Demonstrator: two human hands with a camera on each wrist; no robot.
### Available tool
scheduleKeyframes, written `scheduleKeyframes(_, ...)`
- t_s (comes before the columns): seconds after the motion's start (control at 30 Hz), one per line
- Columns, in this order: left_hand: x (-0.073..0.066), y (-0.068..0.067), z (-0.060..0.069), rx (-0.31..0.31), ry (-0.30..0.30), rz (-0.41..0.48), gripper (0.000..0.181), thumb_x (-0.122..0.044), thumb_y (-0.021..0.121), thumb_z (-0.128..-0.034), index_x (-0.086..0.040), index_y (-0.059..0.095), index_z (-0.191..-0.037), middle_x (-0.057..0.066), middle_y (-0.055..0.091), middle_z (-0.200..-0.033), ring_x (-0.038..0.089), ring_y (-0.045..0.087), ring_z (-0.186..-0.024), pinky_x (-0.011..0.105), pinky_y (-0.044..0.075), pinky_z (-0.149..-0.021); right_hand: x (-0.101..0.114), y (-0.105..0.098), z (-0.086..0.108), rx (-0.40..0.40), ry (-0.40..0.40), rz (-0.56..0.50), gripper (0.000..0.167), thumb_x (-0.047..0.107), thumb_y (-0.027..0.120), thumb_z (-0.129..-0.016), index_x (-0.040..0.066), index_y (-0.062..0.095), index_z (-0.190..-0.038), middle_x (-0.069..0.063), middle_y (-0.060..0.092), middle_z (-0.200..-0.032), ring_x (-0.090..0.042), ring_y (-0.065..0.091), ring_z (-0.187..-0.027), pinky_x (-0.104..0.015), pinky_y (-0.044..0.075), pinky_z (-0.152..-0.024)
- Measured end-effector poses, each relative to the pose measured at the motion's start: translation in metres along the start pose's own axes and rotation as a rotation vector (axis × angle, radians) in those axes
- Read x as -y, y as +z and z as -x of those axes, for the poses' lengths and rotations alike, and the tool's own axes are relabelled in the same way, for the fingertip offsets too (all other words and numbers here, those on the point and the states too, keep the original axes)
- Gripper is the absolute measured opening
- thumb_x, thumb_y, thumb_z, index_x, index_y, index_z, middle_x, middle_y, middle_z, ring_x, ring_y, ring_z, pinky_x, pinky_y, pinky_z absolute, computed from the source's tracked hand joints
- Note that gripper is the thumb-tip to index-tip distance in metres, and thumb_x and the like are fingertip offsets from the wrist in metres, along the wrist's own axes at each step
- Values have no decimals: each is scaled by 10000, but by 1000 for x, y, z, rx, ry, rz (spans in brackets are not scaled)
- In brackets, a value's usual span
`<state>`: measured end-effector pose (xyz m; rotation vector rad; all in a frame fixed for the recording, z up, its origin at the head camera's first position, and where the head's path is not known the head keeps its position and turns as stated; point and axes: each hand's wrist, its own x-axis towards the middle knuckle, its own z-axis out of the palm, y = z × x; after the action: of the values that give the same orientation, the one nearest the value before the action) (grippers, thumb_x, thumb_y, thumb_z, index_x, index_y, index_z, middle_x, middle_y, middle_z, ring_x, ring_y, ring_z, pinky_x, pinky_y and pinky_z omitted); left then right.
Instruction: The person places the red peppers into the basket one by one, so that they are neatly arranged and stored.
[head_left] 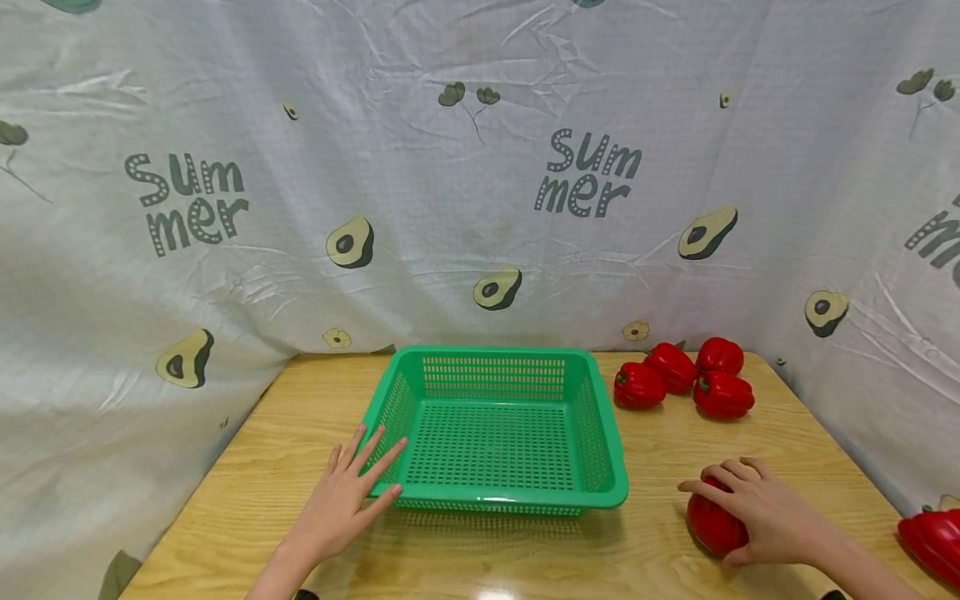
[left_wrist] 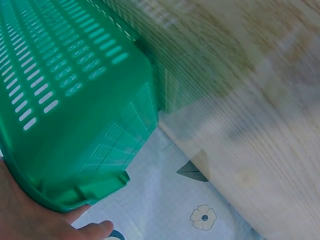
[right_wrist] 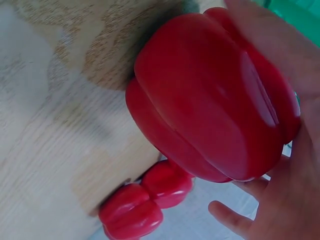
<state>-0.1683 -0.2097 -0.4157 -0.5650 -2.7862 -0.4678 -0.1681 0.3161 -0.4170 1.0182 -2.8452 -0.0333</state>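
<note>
A green plastic basket (head_left: 491,497) with slotted walls and floor stands on the wooden table, nothing inside it. The left hand (head_left: 337,500) rests with spread fingers on the basket's left rim near its front corner; the left wrist view shows this hand (left_wrist: 40,220) beside the basket's edge (left_wrist: 95,150). At the right, the right hand (head_left: 757,512) lies over a red bell pepper (head_left: 712,521), fingers and thumb curved round it. In the right wrist view the pepper (right_wrist: 200,95) sits against the palm side of the hand (right_wrist: 295,200), partly covered by the thumb.
Several red peppers (head_left: 723,395) lie grouped at the table's back right, right of the basket. Another red pepper (head_left: 933,542) is at the far right edge of the head view. A patterned cloth (head_left: 420,183) hangs behind the table (head_left: 247,483) and along its sides.
</note>
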Motion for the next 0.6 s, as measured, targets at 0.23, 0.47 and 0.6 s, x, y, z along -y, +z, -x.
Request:
scheduleKeyframes(0.23, 0, 0, 0, -6, 2, -5, 588, -414, 525, -862, -363, 273, -1391, 101, 271, -1464, 375, 167, -1356, 621, 171, -1010, -1, 0, -2, -28, -28, 10, 738, 520, 793, -471, 267, 550, -1120, 46, 536, -999, -216, 487, -928, -499, 420, -727)
scheduleKeyframes(0.47, 0, 0, 1, -7, -4, 3, 587, -405, 532, -859, -363, 281, -1388, 103, 275, -1462, 374, 159, -1359, 625, 162, -1009, -2, -1, -5, -57, -33, 13, 723, 507, 799, -468, 246, 561, -1098, 59, 519, -992, -188, 494, -898, -472, 421, -709)
scheduleKeyframes(0.6, -1, 0, 1, -7, -2, -2, 584, -408, 530, -861, -361, 283, -1388, 103, 275, -1462, 373, 162, -1358, 623, 165, -1010, -1, -3, -7, -58, -10, 18, 749, 529, 782, -496, 215, 554, -1136, 36, 523, -1017, -192, 502, -916, -469, 421, -740)
